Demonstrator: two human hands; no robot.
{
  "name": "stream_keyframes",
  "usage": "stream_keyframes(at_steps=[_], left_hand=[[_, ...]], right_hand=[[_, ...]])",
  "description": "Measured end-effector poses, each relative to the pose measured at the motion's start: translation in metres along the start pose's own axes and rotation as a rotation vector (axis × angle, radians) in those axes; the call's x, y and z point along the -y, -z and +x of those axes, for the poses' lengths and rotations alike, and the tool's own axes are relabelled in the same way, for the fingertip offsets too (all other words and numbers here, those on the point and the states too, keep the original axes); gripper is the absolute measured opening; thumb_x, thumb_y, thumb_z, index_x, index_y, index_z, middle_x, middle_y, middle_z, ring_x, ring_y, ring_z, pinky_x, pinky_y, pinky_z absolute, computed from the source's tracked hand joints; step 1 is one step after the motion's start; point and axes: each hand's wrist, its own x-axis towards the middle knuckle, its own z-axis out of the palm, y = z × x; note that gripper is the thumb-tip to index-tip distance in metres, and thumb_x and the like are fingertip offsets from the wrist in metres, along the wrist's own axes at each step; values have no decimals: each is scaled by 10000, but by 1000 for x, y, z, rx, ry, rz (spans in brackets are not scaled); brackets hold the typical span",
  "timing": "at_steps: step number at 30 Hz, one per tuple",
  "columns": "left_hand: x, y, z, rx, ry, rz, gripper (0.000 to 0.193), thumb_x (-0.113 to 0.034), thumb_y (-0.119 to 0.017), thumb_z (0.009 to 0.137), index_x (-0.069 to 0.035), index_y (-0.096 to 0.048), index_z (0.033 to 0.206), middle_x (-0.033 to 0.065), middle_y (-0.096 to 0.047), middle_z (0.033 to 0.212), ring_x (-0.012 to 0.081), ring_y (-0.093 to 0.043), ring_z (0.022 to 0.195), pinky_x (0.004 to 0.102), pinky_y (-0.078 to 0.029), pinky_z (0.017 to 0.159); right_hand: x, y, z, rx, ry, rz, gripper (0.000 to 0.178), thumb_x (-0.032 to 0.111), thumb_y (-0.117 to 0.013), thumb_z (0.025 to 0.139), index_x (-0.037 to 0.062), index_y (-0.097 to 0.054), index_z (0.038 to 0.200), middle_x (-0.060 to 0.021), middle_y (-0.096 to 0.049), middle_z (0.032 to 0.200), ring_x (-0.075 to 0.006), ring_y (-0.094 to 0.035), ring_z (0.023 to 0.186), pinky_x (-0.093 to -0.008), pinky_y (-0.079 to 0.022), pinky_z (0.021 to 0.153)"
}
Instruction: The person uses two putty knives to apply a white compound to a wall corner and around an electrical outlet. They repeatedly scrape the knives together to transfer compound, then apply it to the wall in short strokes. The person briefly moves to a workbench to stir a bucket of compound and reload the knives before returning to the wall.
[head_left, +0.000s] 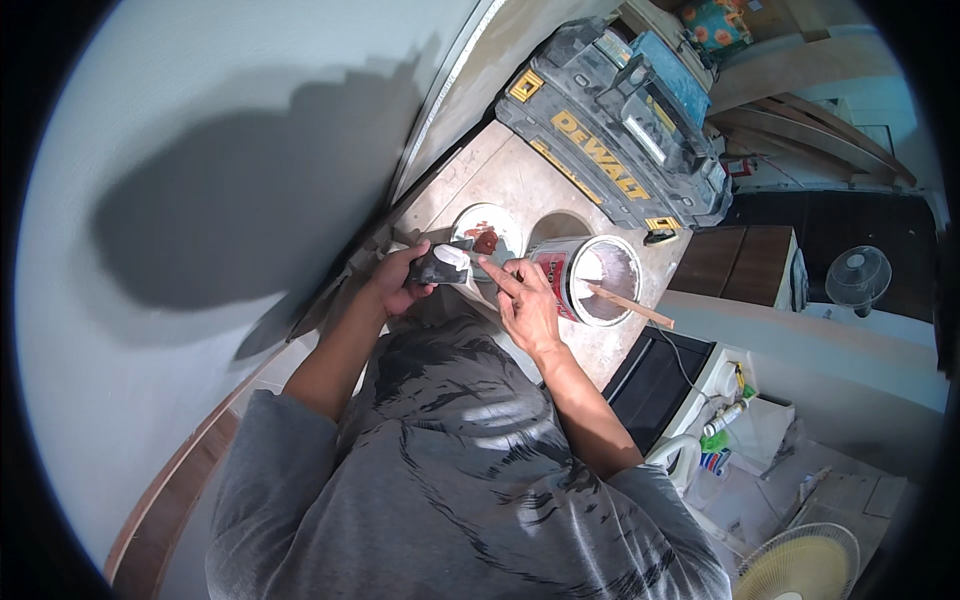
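My left hand point(396, 276) is closed on the edge of a dark flat plate point(428, 270), which bears a lump of white paste point(452, 258). My right hand point(527, 303) is beside it, index finger stretched toward the paste and the other fingers curled. What those fingers grip, if anything, is too small to make out. Just beyond the plate lies a round white lid point(505, 222) with a reddish-brown smear point(485, 240) on it. Right of my right hand, a tilted metal can point(556, 275) shows white matter inside, and a wooden stick point(640, 306) leans out over its rim.
A large dark grey and yellow tool case point(590, 150) stands at the far side of the beige countertop point(500, 165). A pale wall point(250, 100) rises close on the left. Bottles point(725, 418) and fans point(858, 278) are off to the right.
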Motion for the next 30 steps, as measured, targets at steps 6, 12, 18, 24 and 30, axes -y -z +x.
stream_keyframes(at_steps=[6,12,18,24,30], left_hand=[[-7,-7,-15,-52,22,-5,307,-353,-626,984,-54,-663,1040,40,-713,821,100,-619,570,209,-476,428],[-2,7,-19,1,25,-13,313,-349,-619,986,-57,-666,1088,34,-721,882,98,-642,609,183,-431,397],[-14,-3,-32,-21,-9,-48,339,-362,-630,984,-31,-663,1049,54,-717,820,102,-613,538,202,-426,373],[-19,-36,-45,35,-21,22,359,-384,-569,1017,-45,-667,1084,43,-730,860,83,-652,584,208,-426,384],[-10,-74,-49,271,1,78,422,-379,-462,1058,-13,-603,1214,42,-716,925,81,-652,617,203,-421,401]], right_hand=[[9,2,-6,-18,77,-106,688,-34,-629,723,281,-666,1335,-82,-566,1072,-296,-535,988,-412,-447,911],[-2,-4,-16,6,144,-231,720,-25,-651,747,328,-623,1374,-52,-571,1141,-269,-532,1039,-437,-412,929],[-25,-20,-31,-42,-31,73,685,-40,-619,792,301,-617,1386,-82,-599,1112,-288,-555,1055,-410,-452,933],[-24,2,-15,-139,-751,1637,334,21,-620,831,0,-625,1164,-104,-693,1022,-236,-705,915,-391,-584,856],[-21,17,-6,125,-685,1765,393,85,-642,807,-43,-622,1179,-137,-709,994,-233,-727,835,-356,-616,763]])
